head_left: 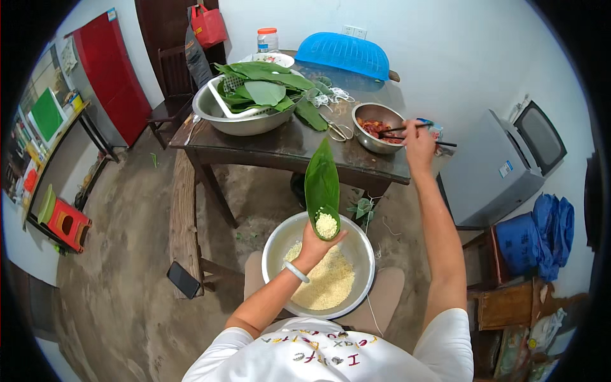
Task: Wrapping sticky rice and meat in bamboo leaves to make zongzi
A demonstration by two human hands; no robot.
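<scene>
In my left hand (312, 248) is a long green leaf (322, 179), folded into a cone at its lower end. Pale grains of rice (326, 225) fill that cone. Below it, a wide metal basin (269, 277) on my lap holds loose rice (329, 286). My right hand (419, 143) grips a pair of dark chopsticks (444, 143), whose tips reach into a steel bowl (377, 144) of reddish meat pieces (374, 128). The bowl sits at the table's right front corner.
On the dark table (267, 148) stand a large basin (248, 126) of green leaves (265, 90), scissors (338, 130), white string (331, 97) and a blue plastic cover (343, 55). A phone (183, 280) lies on the wooden bench (184, 215) at left. A grey refrigerator (491, 172) stands right.
</scene>
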